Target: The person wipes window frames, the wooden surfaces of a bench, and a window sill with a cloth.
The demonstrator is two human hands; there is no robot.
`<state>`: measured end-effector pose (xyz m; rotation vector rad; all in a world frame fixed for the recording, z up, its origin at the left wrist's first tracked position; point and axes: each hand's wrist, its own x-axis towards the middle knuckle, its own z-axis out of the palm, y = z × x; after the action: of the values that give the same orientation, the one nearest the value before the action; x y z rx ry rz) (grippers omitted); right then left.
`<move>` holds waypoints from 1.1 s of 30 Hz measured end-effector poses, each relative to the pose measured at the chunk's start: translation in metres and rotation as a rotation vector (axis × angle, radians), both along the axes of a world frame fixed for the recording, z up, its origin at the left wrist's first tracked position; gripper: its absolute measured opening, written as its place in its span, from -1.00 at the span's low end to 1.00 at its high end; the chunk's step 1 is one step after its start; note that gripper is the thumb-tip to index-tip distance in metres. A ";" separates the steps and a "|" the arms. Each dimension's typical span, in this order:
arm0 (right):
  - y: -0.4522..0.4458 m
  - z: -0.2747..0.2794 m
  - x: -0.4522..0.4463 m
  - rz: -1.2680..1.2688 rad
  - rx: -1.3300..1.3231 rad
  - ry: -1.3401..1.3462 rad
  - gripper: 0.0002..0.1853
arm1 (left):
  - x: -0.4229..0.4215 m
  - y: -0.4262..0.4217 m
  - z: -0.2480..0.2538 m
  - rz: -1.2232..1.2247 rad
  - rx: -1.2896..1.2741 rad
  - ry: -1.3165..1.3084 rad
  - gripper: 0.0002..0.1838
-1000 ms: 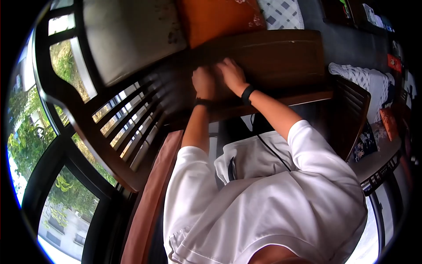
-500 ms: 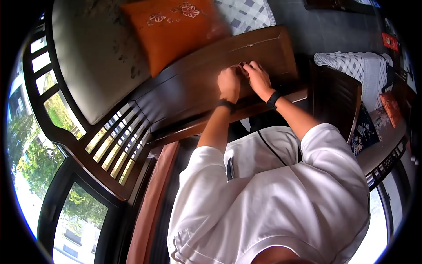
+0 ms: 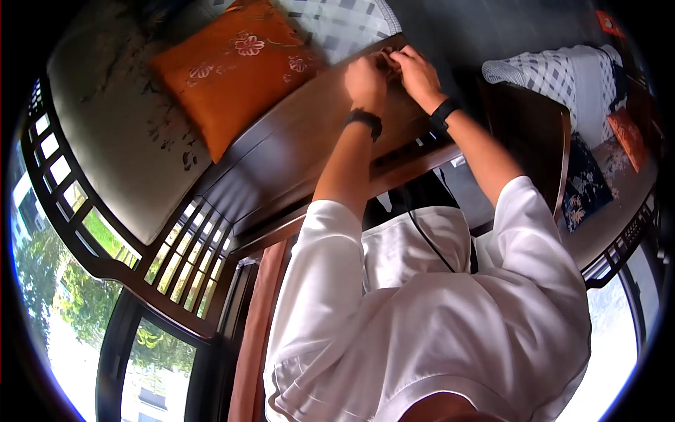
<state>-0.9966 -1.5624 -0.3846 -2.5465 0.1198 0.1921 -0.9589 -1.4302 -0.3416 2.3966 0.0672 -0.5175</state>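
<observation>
My left hand point(image 3: 366, 84) is closed, its fingertips bent in toward the other hand. Close beside it, my right hand point(image 3: 418, 74) is also closed, thumb and fingers pinched. Something small and dark may be between the two sets of fingertips, but it is too hidden to name. Both hands are over the far end of a brown wooden bench top point(image 3: 299, 137). A dark band point(image 3: 367, 121) circles my left wrist, and a black watch-like band point(image 3: 443, 112) is on the right one.
An orange cushion point(image 3: 235, 88) with embroidered flowers lies on a pale seat pad point(image 3: 105, 141) to the left. At the right stands a dark wooden chair point(image 3: 534, 130) with a checked cloth point(image 3: 555, 74). A pinkish curtain point(image 3: 256, 337) hangs beside the window at lower left.
The view has shifted, and both hands now appear higher in it, nearer the bench top's far end. They stay close together with fingers pinched.
</observation>
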 end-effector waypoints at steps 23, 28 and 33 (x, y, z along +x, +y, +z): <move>0.092 0.020 -0.124 0.281 0.158 0.263 -0.90 | -0.141 0.126 -0.022 -0.140 0.084 0.382 -0.76; 0.137 0.013 -0.136 0.289 0.143 0.188 -0.89 | -0.148 0.159 -0.006 -0.111 0.182 0.332 -0.76; 0.129 0.009 -0.135 0.350 0.170 0.178 -0.85 | -0.139 0.154 0.007 -0.080 0.141 0.371 -0.71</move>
<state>-1.1317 -1.4330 -0.3754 -2.3595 -0.2659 0.5412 -1.0976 -1.2762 -0.3349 2.4156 0.1760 -1.0210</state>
